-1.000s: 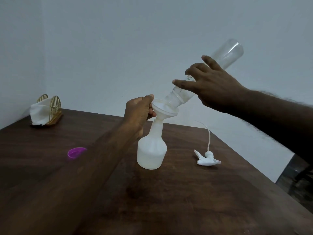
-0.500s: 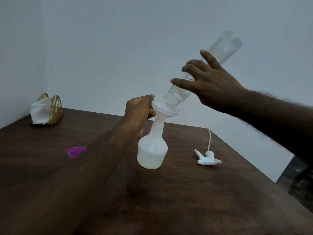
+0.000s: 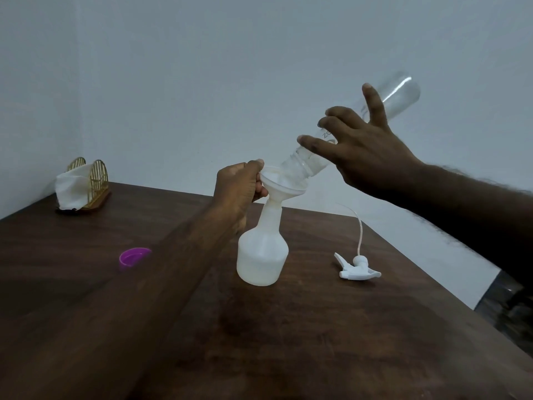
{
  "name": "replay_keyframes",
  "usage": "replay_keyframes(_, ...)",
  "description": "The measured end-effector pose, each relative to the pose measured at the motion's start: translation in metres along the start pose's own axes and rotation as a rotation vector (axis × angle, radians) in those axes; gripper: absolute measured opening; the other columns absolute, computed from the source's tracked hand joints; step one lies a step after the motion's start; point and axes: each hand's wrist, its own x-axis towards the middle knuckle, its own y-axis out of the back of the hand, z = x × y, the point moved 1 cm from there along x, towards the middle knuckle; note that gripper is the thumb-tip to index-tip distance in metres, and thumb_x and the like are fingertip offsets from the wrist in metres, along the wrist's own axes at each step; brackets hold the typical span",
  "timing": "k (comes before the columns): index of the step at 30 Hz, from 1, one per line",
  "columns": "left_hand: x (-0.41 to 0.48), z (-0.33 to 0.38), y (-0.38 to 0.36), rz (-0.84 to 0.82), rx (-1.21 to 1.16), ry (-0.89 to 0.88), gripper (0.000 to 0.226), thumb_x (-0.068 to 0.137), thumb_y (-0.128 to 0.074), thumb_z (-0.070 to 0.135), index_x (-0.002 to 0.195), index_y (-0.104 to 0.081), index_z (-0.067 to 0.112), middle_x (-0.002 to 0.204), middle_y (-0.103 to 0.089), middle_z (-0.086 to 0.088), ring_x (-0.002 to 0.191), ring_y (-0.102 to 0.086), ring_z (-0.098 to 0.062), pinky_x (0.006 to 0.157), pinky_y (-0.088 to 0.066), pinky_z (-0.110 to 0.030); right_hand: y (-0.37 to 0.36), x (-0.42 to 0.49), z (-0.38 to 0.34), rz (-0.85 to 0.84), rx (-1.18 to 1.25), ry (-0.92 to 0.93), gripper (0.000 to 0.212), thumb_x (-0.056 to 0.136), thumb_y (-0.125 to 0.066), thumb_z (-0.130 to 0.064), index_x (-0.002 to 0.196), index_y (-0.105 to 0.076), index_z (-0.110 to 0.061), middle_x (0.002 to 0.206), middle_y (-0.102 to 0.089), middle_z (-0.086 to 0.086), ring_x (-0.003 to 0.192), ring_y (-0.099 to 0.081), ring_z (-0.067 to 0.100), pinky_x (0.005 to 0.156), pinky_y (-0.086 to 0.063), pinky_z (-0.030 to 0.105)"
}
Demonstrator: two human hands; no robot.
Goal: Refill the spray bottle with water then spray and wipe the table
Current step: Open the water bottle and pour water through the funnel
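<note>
A white spray bottle [image 3: 262, 255] without its head stands on the dark wooden table [image 3: 317, 342]. A white funnel [image 3: 281, 184] sits in its neck, and my left hand [image 3: 240, 187] pinches the funnel's rim. My right hand [image 3: 363, 151] grips a clear water bottle [image 3: 398, 90] tilted mouth-down into the funnel, its base raised to the upper right. Water shows in the bottle's neck end. The white spray head [image 3: 357, 267] with its thin tube lies on the table to the right.
A purple cap [image 3: 134, 257] lies on the table to the left. A gold wire holder with a white cloth [image 3: 82, 186] stands at the far left corner by the wall. The table's right edge [image 3: 432, 284] runs diagonally just beyond the spray head.
The clear bottle's base has swung a little lower after rising, and my right index finger has lifted off along the bottle. My left hand and the funnel have stayed put.
</note>
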Motion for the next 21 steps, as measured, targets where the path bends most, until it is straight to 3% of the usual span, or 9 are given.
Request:
replay_keyframes(7,0.001,-0.001,0.002,0.005,-0.005,-0.001,0.033,0.091,-0.058,0.018,0.06,-0.048,0.01,0.048,-0.043,-0.001,0.047,-0.044,-0.015,0.068,-0.052,-0.031,-0.004,-0.003,-0.003,-0.031,0.035,-0.003,0.063,0.078,-0.061,0.002,0.138,-0.051,-0.017,0.113,-0.061,0.016,0.112,-0.057,0.036,0.109,-0.015,0.068)
replay_keyframes(11,0.002,-0.001,0.002,0.011,-0.005,0.004,0.034,0.09,-0.058,0.016,0.059,-0.047,0.01,0.046,-0.043,0.001,0.046,-0.044,-0.015,0.068,-0.051,-0.031,-0.005,-0.006,0.0,-0.066,0.065,-0.058,0.069,0.081,-0.059,-0.004,0.147,-0.038,-0.011,0.111,-0.063,0.012,0.107,-0.059,0.035,0.11,-0.014,0.066)
replay_keyframes(16,0.004,-0.003,0.004,0.017,0.002,0.006,0.033,0.09,-0.058,0.016,0.059,-0.048,0.01,0.045,-0.043,0.0,0.047,-0.044,-0.016,0.069,-0.051,-0.033,-0.005,-0.008,0.001,-0.074,0.125,-0.094,0.045,0.08,-0.059,-0.004,0.125,-0.055,-0.005,0.109,-0.066,0.01,0.106,-0.061,0.033,0.112,-0.015,0.063)
replay_keyframes(21,0.004,-0.003,0.005,0.02,0.003,0.001,0.033,0.09,-0.057,0.016,0.059,-0.05,0.01,0.045,-0.044,0.001,0.046,-0.045,-0.015,0.072,-0.053,-0.034,-0.007,-0.012,0.003,-0.085,0.119,-0.099,0.042,0.081,-0.059,-0.007,0.123,-0.055,-0.007,0.107,-0.066,0.01,0.101,-0.064,0.032,0.115,-0.012,0.057)
